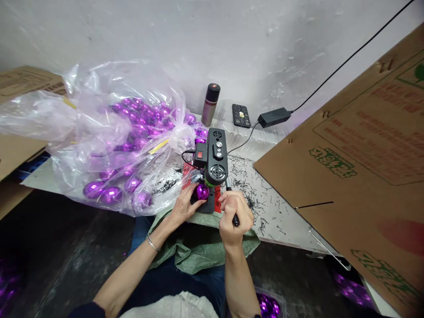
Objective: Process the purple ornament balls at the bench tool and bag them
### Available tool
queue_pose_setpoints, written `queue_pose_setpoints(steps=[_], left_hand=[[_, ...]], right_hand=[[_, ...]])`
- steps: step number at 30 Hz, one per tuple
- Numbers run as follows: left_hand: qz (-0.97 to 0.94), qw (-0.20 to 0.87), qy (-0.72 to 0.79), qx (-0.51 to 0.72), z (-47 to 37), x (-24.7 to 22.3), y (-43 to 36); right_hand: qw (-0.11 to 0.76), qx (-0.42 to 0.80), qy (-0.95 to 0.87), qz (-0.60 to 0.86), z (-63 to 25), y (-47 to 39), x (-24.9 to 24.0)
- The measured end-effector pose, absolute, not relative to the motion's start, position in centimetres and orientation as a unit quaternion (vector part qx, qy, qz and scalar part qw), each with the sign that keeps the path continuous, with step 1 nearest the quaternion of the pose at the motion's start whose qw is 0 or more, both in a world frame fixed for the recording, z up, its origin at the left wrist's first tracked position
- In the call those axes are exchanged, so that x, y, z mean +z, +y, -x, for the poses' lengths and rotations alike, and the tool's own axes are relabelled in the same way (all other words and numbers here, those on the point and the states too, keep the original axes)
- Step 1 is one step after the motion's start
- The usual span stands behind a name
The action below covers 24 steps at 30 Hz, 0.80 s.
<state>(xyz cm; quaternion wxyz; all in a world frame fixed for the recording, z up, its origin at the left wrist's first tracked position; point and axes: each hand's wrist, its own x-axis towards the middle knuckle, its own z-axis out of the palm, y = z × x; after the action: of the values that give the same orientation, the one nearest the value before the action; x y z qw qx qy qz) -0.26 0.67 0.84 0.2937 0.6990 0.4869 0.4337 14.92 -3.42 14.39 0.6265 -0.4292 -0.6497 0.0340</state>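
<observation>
A small black press machine [217, 152] with a red switch stands on the table in front of me. Beneath its head sits a shiny purple mirrored ball [202, 191]. My left hand [185, 204] holds that ball between thumb and fingers from the left side. At the machine's right, my right hand [236, 216] is wrapped round the black grip of the lever handle [236, 220]. A red mat [217, 199] shows under the machine's base. The underside of the press head, where it meets the ball, is hidden from above.
To the left lies a large clear plastic bag [159, 165] of purple balls. Behind the machine are a bottle [210, 104], a phone [241, 115] and a power adapter [274, 117] with cables. Black clippings litter the table [281, 223]. A big cardboard box [351, 168] leans at right.
</observation>
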Motion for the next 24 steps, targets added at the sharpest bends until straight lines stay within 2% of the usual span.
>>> queue_pose_setpoints(steps=[15,19,24], left_hand=[[-0.696,0.358,0.498,0.374,0.6,3.7,1.9],[-0.651,0.432,0.498,0.376,1.4,3.9,2.7],[-0.533,0.534,0.49,0.436,2.5,4.2,3.5]], right_hand=[[0.619,0.03,-0.66,0.424,-15.1,-3.6,14.0],[0.615,0.017,-0.662,0.429,-15.2,-3.6,13.9],[0.616,0.015,-0.666,0.422,-15.1,-3.5,14.2]])
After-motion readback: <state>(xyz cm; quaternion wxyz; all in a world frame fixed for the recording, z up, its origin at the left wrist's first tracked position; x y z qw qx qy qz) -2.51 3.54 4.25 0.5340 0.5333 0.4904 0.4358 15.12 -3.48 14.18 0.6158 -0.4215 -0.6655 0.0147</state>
